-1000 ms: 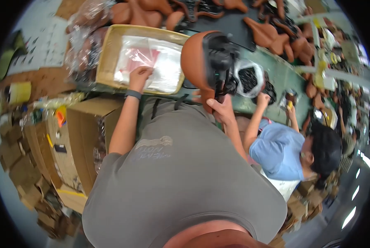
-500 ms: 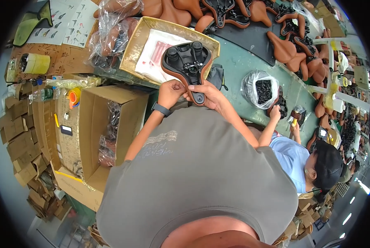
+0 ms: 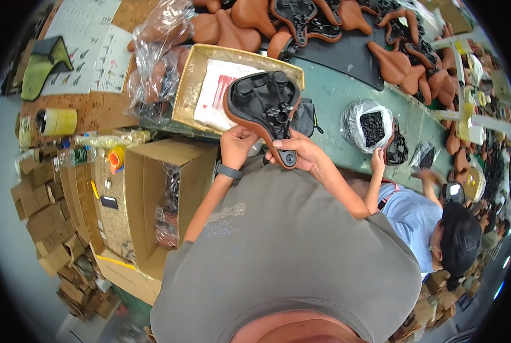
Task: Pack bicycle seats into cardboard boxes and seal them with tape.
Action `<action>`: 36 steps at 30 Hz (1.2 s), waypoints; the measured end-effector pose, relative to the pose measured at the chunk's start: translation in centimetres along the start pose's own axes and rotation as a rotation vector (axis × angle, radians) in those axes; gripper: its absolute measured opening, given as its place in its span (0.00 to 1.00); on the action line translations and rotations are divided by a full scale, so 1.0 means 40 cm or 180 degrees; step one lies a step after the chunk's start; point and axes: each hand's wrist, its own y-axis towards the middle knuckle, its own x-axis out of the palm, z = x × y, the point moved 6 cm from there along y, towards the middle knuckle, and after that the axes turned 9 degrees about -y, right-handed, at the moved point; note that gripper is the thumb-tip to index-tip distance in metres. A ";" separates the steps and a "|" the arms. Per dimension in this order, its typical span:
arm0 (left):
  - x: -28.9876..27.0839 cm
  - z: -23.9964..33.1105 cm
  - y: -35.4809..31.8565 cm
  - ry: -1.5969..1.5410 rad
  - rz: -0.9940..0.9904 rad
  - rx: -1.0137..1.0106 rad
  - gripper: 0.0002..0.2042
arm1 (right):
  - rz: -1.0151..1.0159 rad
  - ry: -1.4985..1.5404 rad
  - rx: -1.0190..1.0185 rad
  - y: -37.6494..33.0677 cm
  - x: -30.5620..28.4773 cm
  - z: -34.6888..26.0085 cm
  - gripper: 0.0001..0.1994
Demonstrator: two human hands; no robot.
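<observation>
Around the work, an open brown cardboard box sits at left of centre, a shallow tan cardboard tray holding a white sheet lies just above the hands, and clear plastic bags of brown saddles crowd the upper left. More brown bicycle saddles are scattered on the green table along the top. At right, a co-worker in a blue shirt reaches towards a clear bag of small black parts.

The person's grey shirt fills the lower frame and hides their lower arms' start; the tray's near edge is covered by the saddle.

The brown-edged bicycle saddle with black underside is held upside down at centre frame, over the tray. Its long axis runs from upper left to lower right, the narrow nose pointing down-right towards the person. The left hand grips the saddle's lower left edge, fingers curled on it. The right hand is clamped round the nose, thumb on top.
</observation>
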 end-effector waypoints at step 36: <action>-0.454 0.834 0.582 -0.0473 0.2216 0.2311 0.09 | 0.3192 -0.3118 -0.2460 0.271 -0.496 -0.584 0.27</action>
